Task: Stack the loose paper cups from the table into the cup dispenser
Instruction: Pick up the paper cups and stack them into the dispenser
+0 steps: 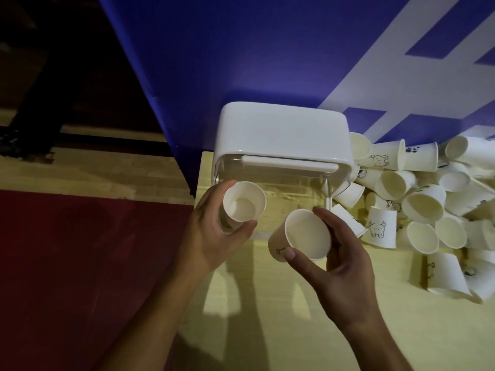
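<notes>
The cup dispenser (281, 135) has a white top and a clear body, and stands at the table's far left corner. My left hand (211, 231) grips a white paper cup (242, 206), mouth facing me, right in front of the dispenser's clear wall. My right hand (345, 261) holds a second paper cup (305, 235) with a small printed figure, tilted, just right of the first and apart from it. A heap of loose paper cups (423, 199) lies to the right of the dispenser, some upright, most on their sides.
The pale yellow table (281, 303) ends at a left edge beside my left wrist, with dark red floor (80, 263) below. A blue wall with white stripes (254, 49) rises right behind the dispenser and the heap.
</notes>
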A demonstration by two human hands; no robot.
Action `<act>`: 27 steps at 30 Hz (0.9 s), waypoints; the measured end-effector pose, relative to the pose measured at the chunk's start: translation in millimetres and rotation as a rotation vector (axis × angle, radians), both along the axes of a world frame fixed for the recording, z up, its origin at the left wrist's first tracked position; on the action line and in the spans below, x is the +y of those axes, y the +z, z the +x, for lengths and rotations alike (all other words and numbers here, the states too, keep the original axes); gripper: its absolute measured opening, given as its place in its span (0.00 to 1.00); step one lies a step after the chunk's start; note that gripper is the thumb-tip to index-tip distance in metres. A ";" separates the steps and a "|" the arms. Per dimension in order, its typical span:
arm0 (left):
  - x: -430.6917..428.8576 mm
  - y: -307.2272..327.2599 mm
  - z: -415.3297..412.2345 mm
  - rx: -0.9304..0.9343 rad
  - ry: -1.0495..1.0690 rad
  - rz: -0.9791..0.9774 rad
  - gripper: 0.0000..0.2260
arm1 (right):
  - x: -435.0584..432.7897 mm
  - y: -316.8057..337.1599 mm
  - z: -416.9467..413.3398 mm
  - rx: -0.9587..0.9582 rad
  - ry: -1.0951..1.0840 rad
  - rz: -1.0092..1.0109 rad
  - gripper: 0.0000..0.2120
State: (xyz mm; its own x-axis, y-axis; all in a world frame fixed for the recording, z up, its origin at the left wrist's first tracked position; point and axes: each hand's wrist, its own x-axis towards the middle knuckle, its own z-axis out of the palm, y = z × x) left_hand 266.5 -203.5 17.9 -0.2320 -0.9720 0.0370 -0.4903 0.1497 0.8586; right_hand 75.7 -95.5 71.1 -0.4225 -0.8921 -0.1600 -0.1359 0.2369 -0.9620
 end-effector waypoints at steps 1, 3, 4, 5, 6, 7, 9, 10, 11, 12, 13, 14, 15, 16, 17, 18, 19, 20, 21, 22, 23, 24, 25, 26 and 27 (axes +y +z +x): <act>-0.9 -3.2 -0.5 -0.018 -0.007 0.012 0.33 | -0.8 0.1 0.0 0.011 0.005 0.001 0.39; -2.4 -8.8 -1.0 -0.034 -0.009 0.050 0.34 | -2.3 0.1 0.0 0.038 0.014 0.002 0.38; -2.4 -10.7 -1.0 -0.032 -0.004 0.064 0.34 | -3.1 0.5 0.0 0.052 0.018 0.003 0.38; -2.5 -12.9 -0.8 -0.025 0.006 0.075 0.34 | -3.7 1.0 -0.2 0.067 0.022 0.004 0.38; -2.5 -13.5 -0.7 -0.019 0.016 0.083 0.34 | -4.2 1.5 -0.5 0.085 0.027 0.006 0.38; -2.8 -13.4 -0.7 -0.012 0.020 0.093 0.34 | -4.6 1.9 -1.0 0.108 0.032 0.008 0.38; -2.7 -14.2 -0.1 0.005 0.007 0.118 0.35 | -6.1 3.1 -1.5 0.151 0.043 0.011 0.37; -2.2 -14.7 0.7 0.015 -0.006 0.139 0.36 | -7.5 4.6 -1.4 0.164 0.046 0.006 0.37; -1.1 -14.2 1.8 0.028 -0.015 0.160 0.37 | -9.6 6.4 -1.1 0.173 0.048 -0.006 0.37; 0.7 -12.0 3.0 0.045 -0.012 0.173 0.38 | -12.5 8.8 -0.5 0.184 0.054 -0.027 0.37; 2.8 -8.3 4.3 0.064 0.002 0.169 0.36 | -16.1 11.4 0.6 0.197 0.064 -0.051 0.37; 5.1 -2.6 5.3 0.082 0.024 0.143 0.34 | -20.5 14.0 2.6 0.204 0.072 -0.074 0.37; 7.3 3.9 6.0 0.103 0.048 0.104 0.30 | -25.3 16.0 5.2 0.204 0.076 -0.096 0.37; 9.4 10.9 6.2 0.136 0.069 0.069 0.28 | -31.0 17.6 8.7 0.205 0.083 -0.118 0.37; 10.6 17.2 5.9 0.177 0.085 0.051 0.25 | -36.9 18.5 13.0 0.213 0.092 -0.139 0.37; 11.3 22.8 4.7 0.217 0.094 0.045 0.24 | -42.9 18.9 17.8 0.225 0.105 -0.160 0.37; 11.1 26.3 3.4 0.247 0.100 0.048 0.24 | -48.3 18.7 22.4 0.236 0.120 -0.182 0.37; 10.6 28.4 1.9 0.271 0.104 0.057 0.24 | -53.1 17.4 25.9 0.248 0.135 -0.203 0.37; 9.7 29.1 0.4 0.289 0.106 0.070 0.24 | -56.5 15.5 28.5 0.260 0.151 -0.218 0.36; 9.0 29.8 -1.2 0.305 0.104 0.088 0.24 | -59.1 12.6 30.1 0.273 0.167 -0.228 0.36; 8.5 30.1 -2.6 0.317 0.102 0.101 0.24 | -60.9 8.6 31.1 0.284 0.181 -0.228 0.36; 8.4 30.3 -4.0 0.324 0.099 0.110 0.22 | -61.8 4.2 31.8 0.290 0.189 -0.220 0.37; 8.2 30.8 -5.2 0.327 0.101 0.116 0.19 | -62.6 0.0 32.6 0.295 0.194 -0.210 0.38; 7.9 30.9 -6.0 0.327 0.104 0.124 0.15 | -63.5 -4.5 33.3 0.300 0.199 -0.203 0.39; 7.2 30.7 -6.6 0.321 0.111 0.130 0.13 | -64.2 -8.7 33.8 0.307 0.205 -0.200 0.40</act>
State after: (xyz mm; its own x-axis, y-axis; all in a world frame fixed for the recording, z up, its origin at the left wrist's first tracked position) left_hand 259.8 -196.3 48.6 -0.1215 -0.9920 -0.0343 -0.1999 -0.0094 0.9798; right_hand 109.5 -159.6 62.4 -0.2340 -0.9634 0.1310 -0.4485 -0.0126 -0.8937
